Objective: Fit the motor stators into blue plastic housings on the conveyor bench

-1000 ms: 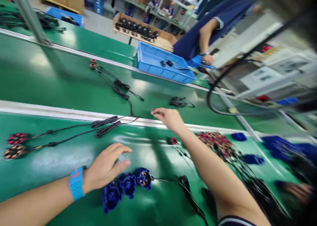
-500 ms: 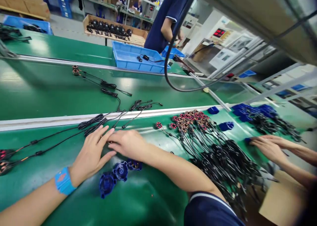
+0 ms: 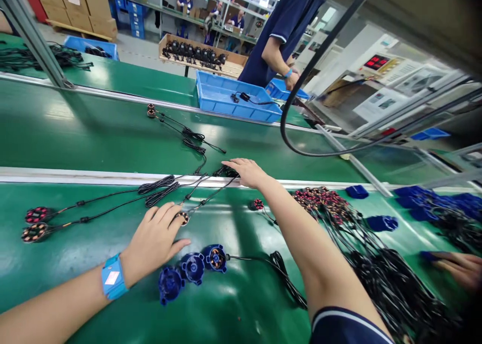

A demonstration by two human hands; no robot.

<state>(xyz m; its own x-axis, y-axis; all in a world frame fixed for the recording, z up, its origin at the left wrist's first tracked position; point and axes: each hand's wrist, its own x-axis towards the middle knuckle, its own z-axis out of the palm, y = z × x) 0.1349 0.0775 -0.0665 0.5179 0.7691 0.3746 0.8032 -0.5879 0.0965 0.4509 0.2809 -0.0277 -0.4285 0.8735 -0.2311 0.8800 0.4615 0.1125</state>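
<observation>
My left hand (image 3: 154, 241), with a blue wristband, lies flat and open on the green bench, its fingertips on a small copper-wound stator (image 3: 183, 217). That stator's black cable runs up to a coiled bundle (image 3: 225, 172) at the white rail, and my right hand (image 3: 244, 170) rests on this bundle with fingers stretched out. Just below my left hand sit three blue round housings (image 3: 193, 273), the right one with a stator and cable in it. Two more wired stators (image 3: 34, 223) lie at the far left.
A heap of stators with black cables (image 3: 339, 218) fills the right side, with blue housings (image 3: 380, 223) beside it. Another person's hand (image 3: 457, 268) reaches in at the right. A conveyor belt (image 3: 94, 133) runs behind the rail. A blue bin (image 3: 233, 103) and a standing co-worker (image 3: 278, 37) are beyond.
My right hand left the spot beside my left hand and reached forward to the cable bundle at the rail. The left hand stayed on the stator. The view shifted slightly.
</observation>
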